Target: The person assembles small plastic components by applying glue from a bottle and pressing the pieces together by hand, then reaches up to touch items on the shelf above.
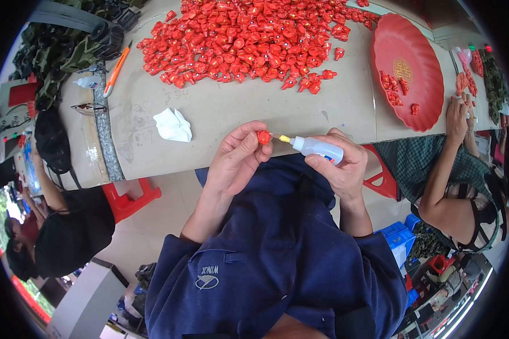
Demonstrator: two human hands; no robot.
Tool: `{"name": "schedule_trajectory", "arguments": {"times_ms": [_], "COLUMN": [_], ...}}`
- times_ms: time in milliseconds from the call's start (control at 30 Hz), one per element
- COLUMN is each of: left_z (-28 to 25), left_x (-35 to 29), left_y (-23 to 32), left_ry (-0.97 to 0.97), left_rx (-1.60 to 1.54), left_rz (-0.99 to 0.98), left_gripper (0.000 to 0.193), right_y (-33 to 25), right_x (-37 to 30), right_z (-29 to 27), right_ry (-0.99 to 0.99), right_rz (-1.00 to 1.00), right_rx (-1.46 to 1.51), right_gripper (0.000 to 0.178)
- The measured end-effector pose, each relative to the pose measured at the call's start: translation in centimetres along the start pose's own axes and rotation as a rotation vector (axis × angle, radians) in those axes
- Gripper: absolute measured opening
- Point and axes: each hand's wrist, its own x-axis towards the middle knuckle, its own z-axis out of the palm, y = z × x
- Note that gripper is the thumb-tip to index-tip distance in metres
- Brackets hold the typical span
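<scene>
Between the thumb and fingers of my left hand (240, 155) is a small red plastic piece (263, 137). My right hand (345, 164) grips a squeeze bottle (320, 149), translucent white with a yellow collar and a thin needle tip. The bottle lies nearly level, its tip pointing left at the red piece. Whether the tip touches the piece is too small to tell. Both hands are just off the table's near edge. Beyond them a large heap of similar red pieces (249, 45) covers the far middle of the table.
A red scalloped tray (427, 96) with several red pieces stands at the right. A crumpled white tissue (173, 125), an orange utility knife (117, 69), glasses (89, 108) and a small bottle (87, 82) lie leftward. People sit at both sides; a red stool (131, 202) stands at left.
</scene>
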Motion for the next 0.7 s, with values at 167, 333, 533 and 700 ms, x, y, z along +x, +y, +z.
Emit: {"name": "schedule_trajectory", "arguments": {"times_ms": [167,333,533,700], "left_z": [0.13,0.0,0.06,0.02], "left_x": [0.04,0.0,0.02,0.04], "left_y": [0.03,0.04,0.11,0.09], "left_ry": [0.0,0.008,0.011,0.006], "left_rx": [0.001,0.004,-0.001,0.008], "left_rz": [0.006,0.012,0.03,0.034], "left_gripper": [0.024,0.023,0.023,0.023], "right_y": [-0.02,0.09,-0.02,0.01], "right_x": [0.0,-0.11,-0.04,-0.13], "right_z": [-0.06,-0.18,-0.21,-0.15], "right_ry": [-0.007,0.001,-0.007,-0.012], "right_rz": [-0.007,-0.012,-0.02,-0.043], "right_rx": [-0.009,-0.015,-0.016,-0.008], "right_gripper": [0.028,0.028,0.027,0.027]}}
